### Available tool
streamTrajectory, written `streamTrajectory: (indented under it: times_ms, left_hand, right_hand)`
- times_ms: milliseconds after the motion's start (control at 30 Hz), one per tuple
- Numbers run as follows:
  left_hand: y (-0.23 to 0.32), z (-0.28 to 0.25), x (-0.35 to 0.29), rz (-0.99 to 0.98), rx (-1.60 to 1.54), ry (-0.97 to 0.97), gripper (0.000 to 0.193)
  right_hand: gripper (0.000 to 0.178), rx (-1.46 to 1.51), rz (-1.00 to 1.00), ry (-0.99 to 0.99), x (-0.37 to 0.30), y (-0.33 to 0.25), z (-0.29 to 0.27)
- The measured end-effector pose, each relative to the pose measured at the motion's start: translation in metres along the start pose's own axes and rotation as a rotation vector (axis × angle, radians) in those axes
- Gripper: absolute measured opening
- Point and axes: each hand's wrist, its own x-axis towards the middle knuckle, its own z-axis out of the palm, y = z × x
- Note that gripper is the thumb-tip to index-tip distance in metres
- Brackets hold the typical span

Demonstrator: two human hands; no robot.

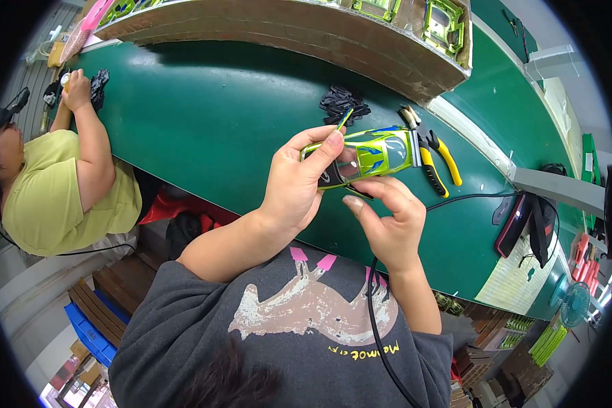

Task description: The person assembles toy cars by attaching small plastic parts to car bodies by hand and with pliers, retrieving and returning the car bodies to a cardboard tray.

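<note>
A bright green toy car body (pixel 387 152) with clear windows and blue markings is held over the table in my left hand (pixel 296 173). My left thumb presses on its upper side and the fingers go round behind. From the car's far side a thin green-and-blue flap (pixel 345 118) sticks out, and from its near side a narrow dark flap (pixel 362 193). Around this near flap my right hand (pixel 392 221) is closed, with index finger and thumb on either side of it and the other fingers curled. The exact contact there is partly hidden.
Yellow-and-black pliers (pixel 431 163) lie right of the car, with a pile of black strips (pixel 343 104) beyond it. A cardboard box (pixel 306 41) of green car bodies stands at the back. A black cable (pixel 374 326) crosses my front. A co-worker (pixel 64 177) sits at left.
</note>
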Motion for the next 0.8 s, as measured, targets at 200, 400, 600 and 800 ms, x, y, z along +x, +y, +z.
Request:
streamTrajectory:
  times_ms: [200, 400, 600, 800]
  left_hand:
    - [-0.003, -0.001, -0.003, -0.090, -0.079, 0.011, 0.028]
    - [-0.003, -0.010, -0.006, 0.550, 0.637, -0.125, 0.043]
    - [0.030, -0.004, -0.018, 1.011, 1.449, -0.612, 0.038]
    - [0.025, 0.001, -0.013, 1.133, 1.610, -0.606, 0.020]
  right_hand:
    - [0.023, -0.204, -0.274, 0.081, 0.000, 0.005, -0.001]
    - [0.023, -0.214, -0.313, 0.069, 0.004, 0.007, -0.013]
    - [0.026, -0.363, -0.484, 0.050, 0.005, -0.004, -0.025]
    - [0.029, -0.282, -0.541, 0.115, 0.005, 0.002, -0.026]
